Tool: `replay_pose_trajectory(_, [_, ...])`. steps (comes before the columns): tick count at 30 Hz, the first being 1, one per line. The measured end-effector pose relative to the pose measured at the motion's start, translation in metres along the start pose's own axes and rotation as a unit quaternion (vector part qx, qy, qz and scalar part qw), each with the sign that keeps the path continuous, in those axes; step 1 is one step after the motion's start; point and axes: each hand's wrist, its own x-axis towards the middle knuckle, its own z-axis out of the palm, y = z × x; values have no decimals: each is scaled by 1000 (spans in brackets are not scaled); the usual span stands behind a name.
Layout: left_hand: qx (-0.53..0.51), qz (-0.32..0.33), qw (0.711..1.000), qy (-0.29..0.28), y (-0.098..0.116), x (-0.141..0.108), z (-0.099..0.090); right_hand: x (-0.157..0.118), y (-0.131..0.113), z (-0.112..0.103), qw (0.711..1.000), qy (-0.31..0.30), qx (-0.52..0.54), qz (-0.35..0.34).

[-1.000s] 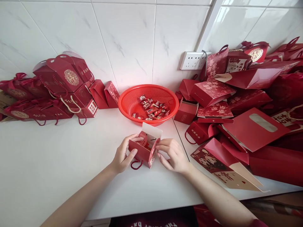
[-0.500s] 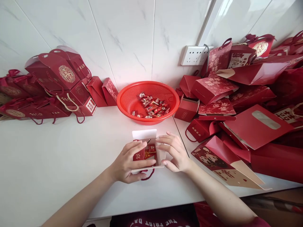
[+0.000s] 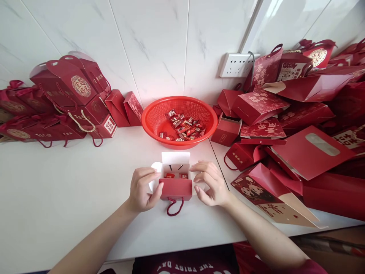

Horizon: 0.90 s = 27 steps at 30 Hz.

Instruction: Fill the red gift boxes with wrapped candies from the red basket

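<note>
In the head view a small red gift box stands on the table in front of me, its top open. Its white back flap is raised, and a dark red cord handle hangs at the front. Wrapped candies show inside. My left hand is closed at the box's left side, thumb at the front corner and fingers over a rounded white side flap. At the right side, my right hand has its fingers curved and apart, fingertips by the right flap, part of which it hides.
Behind the box, a red plastic basket holds several wrapped candies. Stacked red gift boxes stand at the left by the wall. A heap of red boxes and bags fills the right side. A socket strip is on the wall.
My left hand has moved from over the box's opening to its left side. The red front panel now stands up, and the left flap shows folded outward. My right hand stays nearly in place.
</note>
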Motion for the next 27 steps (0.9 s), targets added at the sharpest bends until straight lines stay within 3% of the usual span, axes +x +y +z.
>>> replay_pose_trajectory(5, [-50,-147,988,0,12,0,7,-3,-5,4,998,-3,5,66])
replay_pose_trajectory(8, [-160,-248,955,-37,17,-1,12,-3,-6,4,986,-35,64,152])
replay_pose_trajectory(11, [-256,-293,918,-70,17,-4,14,-4,-5,4,973,-72,128,179])
replay_pose_trajectory(15, [-297,-313,899,-80,14,-6,15,-6,0,3,972,-79,151,162])
replay_pose_trajectory(24, [-243,-293,916,-123,4,-3,8,2,5,-3,987,-100,87,90])
replay_pose_trajectory(27, [-229,-257,928,-144,1,-4,7,4,6,-6,990,-106,60,73])
